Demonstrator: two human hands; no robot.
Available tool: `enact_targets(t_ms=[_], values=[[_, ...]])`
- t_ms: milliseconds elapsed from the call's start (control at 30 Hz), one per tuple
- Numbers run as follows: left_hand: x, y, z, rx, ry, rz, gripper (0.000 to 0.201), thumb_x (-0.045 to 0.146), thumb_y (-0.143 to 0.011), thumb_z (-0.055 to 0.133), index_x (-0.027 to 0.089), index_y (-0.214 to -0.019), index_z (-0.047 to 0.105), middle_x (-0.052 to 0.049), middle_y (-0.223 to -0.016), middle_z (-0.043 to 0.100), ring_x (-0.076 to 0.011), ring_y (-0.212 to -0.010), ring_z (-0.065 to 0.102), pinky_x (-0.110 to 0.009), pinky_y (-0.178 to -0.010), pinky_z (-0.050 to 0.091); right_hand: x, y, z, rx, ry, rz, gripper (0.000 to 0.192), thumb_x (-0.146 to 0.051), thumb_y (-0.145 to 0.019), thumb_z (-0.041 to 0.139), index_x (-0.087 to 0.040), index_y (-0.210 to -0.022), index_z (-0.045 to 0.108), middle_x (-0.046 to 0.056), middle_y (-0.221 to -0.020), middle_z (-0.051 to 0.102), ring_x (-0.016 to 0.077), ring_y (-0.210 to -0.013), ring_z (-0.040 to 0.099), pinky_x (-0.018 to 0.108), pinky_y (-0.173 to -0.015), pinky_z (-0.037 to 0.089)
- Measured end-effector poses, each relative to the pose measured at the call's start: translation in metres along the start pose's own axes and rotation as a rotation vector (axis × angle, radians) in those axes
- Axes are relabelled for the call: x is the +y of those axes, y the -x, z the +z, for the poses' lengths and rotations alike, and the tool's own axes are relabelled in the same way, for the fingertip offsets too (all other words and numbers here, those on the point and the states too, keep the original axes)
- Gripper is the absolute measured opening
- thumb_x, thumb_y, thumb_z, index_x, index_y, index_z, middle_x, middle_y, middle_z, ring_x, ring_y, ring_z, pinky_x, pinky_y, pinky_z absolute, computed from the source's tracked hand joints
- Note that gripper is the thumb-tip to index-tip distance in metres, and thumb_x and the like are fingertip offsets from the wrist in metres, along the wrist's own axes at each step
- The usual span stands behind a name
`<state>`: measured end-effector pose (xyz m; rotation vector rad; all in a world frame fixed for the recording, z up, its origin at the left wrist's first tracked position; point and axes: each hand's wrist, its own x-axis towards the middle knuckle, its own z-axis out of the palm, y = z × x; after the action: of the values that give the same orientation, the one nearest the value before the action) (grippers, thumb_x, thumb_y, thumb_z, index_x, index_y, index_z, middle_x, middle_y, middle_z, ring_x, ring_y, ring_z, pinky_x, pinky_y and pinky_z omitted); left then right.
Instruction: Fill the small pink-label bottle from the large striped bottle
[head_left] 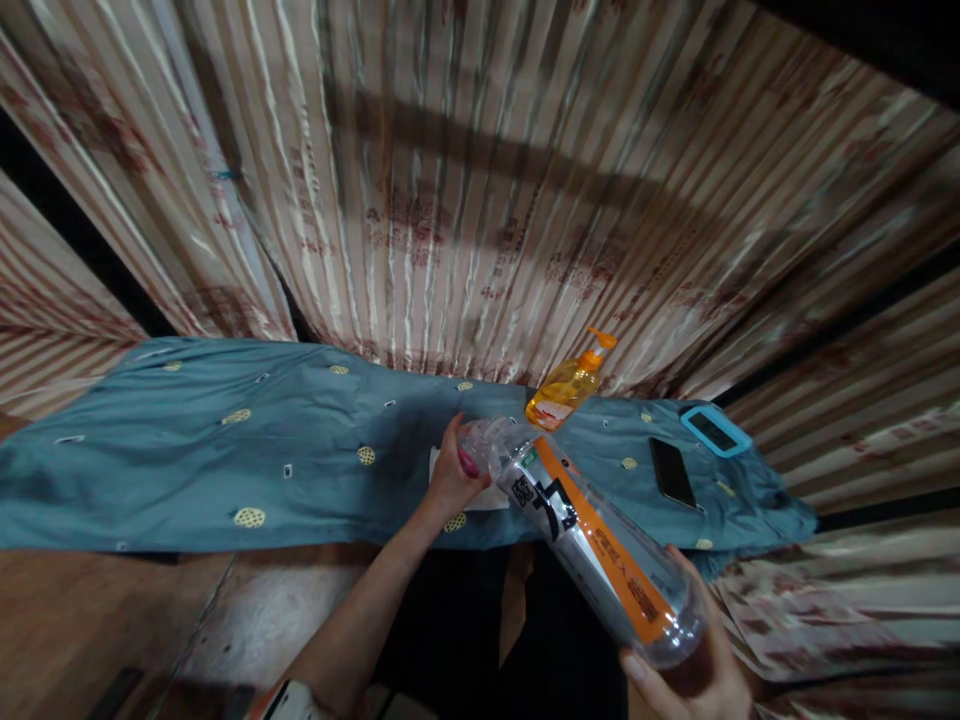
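My right hand [694,675] grips the base of a clear plastic bottle [592,540] with an orange, black and white label. The bottle lies tilted, its neck pointing away from me toward the teal cloth [225,450]. My left hand [454,470] is closed around the bottle's neck end, where a pink cap shows between the fingers. Under that hand a white paper or cloth [491,497] lies on the teal cloth.
An orange pump bottle of liquid [566,388] stands just behind the bottle's neck. A black phone [671,472] and a device in a light blue case [714,430] lie on the cloth's right end. Striped curtains hang behind. Brown floor lies in front at the left.
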<state>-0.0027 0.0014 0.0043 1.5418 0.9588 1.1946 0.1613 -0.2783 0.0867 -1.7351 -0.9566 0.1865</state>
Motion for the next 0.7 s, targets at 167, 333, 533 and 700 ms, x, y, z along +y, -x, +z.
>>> enact_targets(t_ms=[167,333,533,700], values=[[0.001,-0.001,-0.005,-0.025,0.013,0.019,0.113,0.019,-0.058,0.100,0.022,-0.156,0.044,-0.017,-0.149,0.066,-0.0380,-0.141,0.066,-0.060,-0.127,0.047,0.002,-0.002,0.000,-0.002,0.019,-0.058,0.093,-0.055,-0.084,0.087,-0.017,-0.161,0.051,0.015,-0.144,0.069,0.0403,-0.141,0.063,0.048,-0.111,0.059],[0.007,-0.001,-0.010,-0.079,0.017,0.013,0.115,0.025,-0.060,0.101,0.021,-0.158,0.042,-0.018,-0.151,0.065,-0.0397,-0.142,0.065,-0.063,-0.127,0.046,0.003,-0.003,-0.001,-0.001,0.034,-0.040,0.094,-0.057,-0.085,0.086,-0.018,-0.163,0.049,0.015,-0.150,0.066,0.0403,-0.142,0.063,0.048,-0.113,0.057],[0.011,-0.002,-0.011,-0.066,0.057,0.017,0.121,0.030,-0.057,0.104,0.023,-0.160,0.042,-0.021,-0.166,0.050,-0.0415,-0.153,0.055,-0.065,-0.132,0.039,0.006,-0.006,-0.005,-0.013,0.042,-0.026,0.101,-0.059,-0.082,0.088,-0.018,-0.165,0.048,0.016,-0.151,0.066,0.0448,-0.142,0.062,0.055,-0.115,0.055],[0.017,-0.003,-0.013,-0.038,0.081,0.056,0.117,0.031,-0.059,0.103,0.024,-0.160,0.046,-0.020,-0.166,0.051,-0.0419,-0.154,0.054,-0.066,-0.132,0.039,0.013,-0.008,-0.007,0.003,0.055,-0.076,0.093,-0.052,-0.088,0.084,-0.017,-0.165,0.047,0.014,-0.150,0.067,0.0431,-0.146,0.059,0.053,-0.116,0.057]])
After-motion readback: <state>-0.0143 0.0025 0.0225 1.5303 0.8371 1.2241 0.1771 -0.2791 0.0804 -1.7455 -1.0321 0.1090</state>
